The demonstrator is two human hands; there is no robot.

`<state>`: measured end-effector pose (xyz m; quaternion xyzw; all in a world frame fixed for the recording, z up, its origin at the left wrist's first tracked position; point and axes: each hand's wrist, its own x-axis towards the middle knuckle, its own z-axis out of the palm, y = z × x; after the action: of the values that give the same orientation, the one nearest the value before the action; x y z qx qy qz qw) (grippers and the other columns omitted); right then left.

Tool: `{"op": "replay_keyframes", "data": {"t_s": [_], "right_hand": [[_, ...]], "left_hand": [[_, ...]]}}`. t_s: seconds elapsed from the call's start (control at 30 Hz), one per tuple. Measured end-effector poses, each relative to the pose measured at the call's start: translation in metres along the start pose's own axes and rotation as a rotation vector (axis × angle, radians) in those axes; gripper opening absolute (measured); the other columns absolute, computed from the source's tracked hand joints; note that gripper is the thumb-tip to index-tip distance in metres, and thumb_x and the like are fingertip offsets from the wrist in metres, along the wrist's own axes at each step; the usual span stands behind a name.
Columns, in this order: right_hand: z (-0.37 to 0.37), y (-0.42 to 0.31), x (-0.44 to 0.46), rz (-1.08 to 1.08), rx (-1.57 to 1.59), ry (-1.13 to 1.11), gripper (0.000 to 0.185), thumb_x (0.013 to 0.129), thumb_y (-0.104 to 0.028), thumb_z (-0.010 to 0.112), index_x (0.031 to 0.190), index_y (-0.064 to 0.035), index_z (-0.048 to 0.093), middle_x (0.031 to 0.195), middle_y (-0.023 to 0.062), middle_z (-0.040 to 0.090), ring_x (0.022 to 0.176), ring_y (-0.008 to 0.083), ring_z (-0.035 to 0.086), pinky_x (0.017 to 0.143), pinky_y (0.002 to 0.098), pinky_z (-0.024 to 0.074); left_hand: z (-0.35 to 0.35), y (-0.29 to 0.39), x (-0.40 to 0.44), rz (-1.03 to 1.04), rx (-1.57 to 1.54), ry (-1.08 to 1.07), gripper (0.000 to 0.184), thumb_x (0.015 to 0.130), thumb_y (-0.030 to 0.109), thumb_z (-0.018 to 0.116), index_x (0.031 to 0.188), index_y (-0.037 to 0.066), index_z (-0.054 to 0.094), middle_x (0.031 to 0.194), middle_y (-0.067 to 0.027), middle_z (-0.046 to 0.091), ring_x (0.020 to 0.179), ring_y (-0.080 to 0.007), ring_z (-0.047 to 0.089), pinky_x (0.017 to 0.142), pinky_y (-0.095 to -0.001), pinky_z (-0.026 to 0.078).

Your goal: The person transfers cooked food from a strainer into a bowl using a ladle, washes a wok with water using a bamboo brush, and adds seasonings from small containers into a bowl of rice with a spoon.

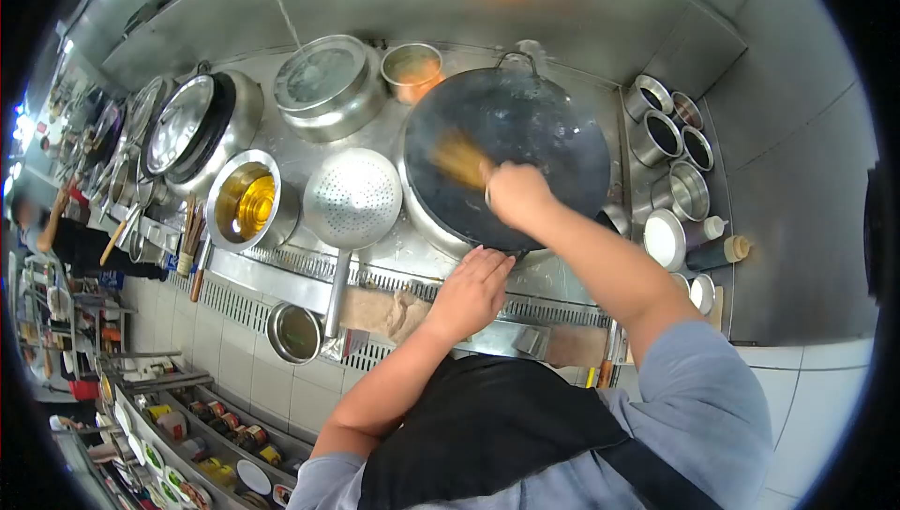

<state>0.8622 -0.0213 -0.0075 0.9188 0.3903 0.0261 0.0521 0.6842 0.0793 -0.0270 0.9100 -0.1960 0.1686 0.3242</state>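
Note:
A large black wok (553,135) sits on the steel stove, tilted a little. My right hand (520,196) is over its lower middle, closed on the handle end of a tan bamboo brush (459,160), whose bristles are blurred against the inside of the wok. At the wok's near edge rests my left hand (473,290), fingers together by the rim; what its fingertips grip is hidden. A beige cloth (384,312) lies just left of that hand on the stove's front ledge.
Left of the wok are a perforated strainer (352,199), a pot of yellow oil (251,202) and a lidded pot (328,88). Steel containers (656,135) and bottles (720,252) stand at right. A co-worker (80,243) is at far left.

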Motion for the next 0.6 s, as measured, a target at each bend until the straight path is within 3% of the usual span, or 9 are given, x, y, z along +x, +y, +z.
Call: {"op": "replay_keyframes", "data": {"t_s": [0.07, 0.2, 0.23, 0.3, 0.33, 0.37, 0.43, 0.53, 0.6], "right_hand": [[-0.042, -0.012, -0.055, -0.175, 0.022, -0.030, 0.019, 0.083, -0.010, 0.054, 0.098, 0.0000, 0.059, 0.080, 0.0161, 0.065, 0.072, 0.0308, 0.066, 0.060, 0.0411, 0.0535], [-0.042, 0.043, -0.121, -0.223, -0.309, -0.319, 0.043, 0.082, -0.012, 0.054, 0.121, 0.0065, 0.054, 0.081, 0.0141, 0.064, 0.080, 0.0286, 0.064, 0.061, 0.0395, 0.0522], [-0.051, 0.073, -0.106, -0.120, -0.248, -0.342, 0.021, 0.089, -0.013, 0.052, 0.102, 0.0024, 0.061, 0.086, 0.0178, 0.065, 0.081, 0.0308, 0.067, 0.062, 0.0425, 0.0539], [-0.042, 0.136, -0.056, 0.064, -0.381, -0.266, 0.020, 0.089, -0.013, 0.052, 0.102, -0.0005, 0.061, 0.088, 0.0153, 0.065, 0.081, 0.0287, 0.068, 0.063, 0.0392, 0.0536], [-0.031, 0.166, -0.027, 0.119, -0.477, -0.006, 0.022, 0.089, -0.016, 0.053, 0.105, -0.0037, 0.061, 0.089, 0.0145, 0.065, 0.082, 0.0284, 0.068, 0.064, 0.0392, 0.0539], [-0.057, 0.169, 0.001, 0.267, -0.439, -0.025, 0.025, 0.089, -0.019, 0.054, 0.109, -0.0064, 0.062, 0.092, 0.0135, 0.066, 0.089, 0.0288, 0.068, 0.067, 0.0407, 0.0542], [-0.083, 0.174, 0.026, 0.498, -0.037, 0.171, 0.034, 0.088, -0.024, 0.055, 0.120, -0.0120, 0.060, 0.102, 0.0137, 0.067, 0.097, 0.0310, 0.067, 0.075, 0.0440, 0.0540], [-0.036, 0.183, 0.061, 0.718, 0.187, -0.028, 0.044, 0.087, -0.029, 0.057, 0.130, -0.0176, 0.056, 0.116, 0.0146, 0.065, 0.106, 0.0325, 0.063, 0.085, 0.0454, 0.0516], [-0.034, 0.187, 0.043, 0.661, 0.276, 0.012, 0.047, 0.086, -0.030, 0.056, 0.132, -0.0185, 0.055, 0.121, 0.0149, 0.063, 0.110, 0.0319, 0.061, 0.089, 0.0436, 0.0501]], "left_hand": [[0.001, 0.000, 0.001, 0.001, 0.003, -0.006, 0.039, 0.079, 0.007, 0.063, 0.117, 0.001, 0.060, 0.116, -0.0155, 0.061, 0.112, -0.0331, 0.056, 0.105, -0.0439, 0.040], [0.001, -0.001, 0.002, 0.001, 0.017, 0.028, 0.036, 0.079, 0.009, 0.064, 0.114, 0.000, 0.061, 0.112, -0.0146, 0.061, 0.107, -0.0325, 0.057, 0.099, -0.0439, 0.043], [0.003, 0.000, 0.006, 0.001, 0.011, 0.039, 0.034, 0.079, 0.010, 0.065, 0.111, 0.000, 0.062, 0.111, -0.0142, 0.061, 0.105, -0.0319, 0.058, 0.095, -0.0440, 0.044], [0.000, 0.009, 0.020, -0.027, 0.094, -0.052, 0.027, 0.081, 0.014, 0.064, 0.105, 0.001, 0.063, 0.106, -0.0142, 0.063, 0.099, -0.0313, 0.060, 0.090, -0.0442, 0.046], [-0.002, 0.011, 0.028, -0.058, 0.187, -0.137, 0.023, 0.083, 0.018, 0.063, 0.099, 0.001, 0.064, 0.101, -0.0142, 0.065, 0.093, -0.0307, 0.062, 0.085, -0.0445, 0.047], [0.002, 0.007, 0.034, -0.058, 0.197, -0.142, 0.023, 0.083, 0.018, 0.063, 0.099, 0.001, 0.064, 0.101, -0.0142, 0.065, 0.093, -0.0307, 0.062, 0.085, -0.0445, 0.047], [0.013, 0.002, 0.042, -0.142, 0.288, -0.416, 0.025, 0.089, 0.028, 0.058, 0.087, 0.004, 0.065, 0.087, -0.0136, 0.068, 0.081, -0.0305, 0.065, 0.080, -0.0445, 0.047], [0.013, 0.001, 0.049, -0.151, 0.298, -0.493, 0.032, 0.093, 0.033, 0.053, 0.080, 0.006, 0.066, 0.075, -0.0127, 0.067, 0.075, -0.0312, 0.066, 0.079, -0.0442, 0.047], [0.010, 0.003, 0.056, -0.145, 0.339, -0.548, 0.033, 0.092, 0.033, 0.053, 0.078, 0.007, 0.067, 0.075, -0.0124, 0.067, 0.075, -0.0305, 0.066, 0.079, -0.0436, 0.047]]}}
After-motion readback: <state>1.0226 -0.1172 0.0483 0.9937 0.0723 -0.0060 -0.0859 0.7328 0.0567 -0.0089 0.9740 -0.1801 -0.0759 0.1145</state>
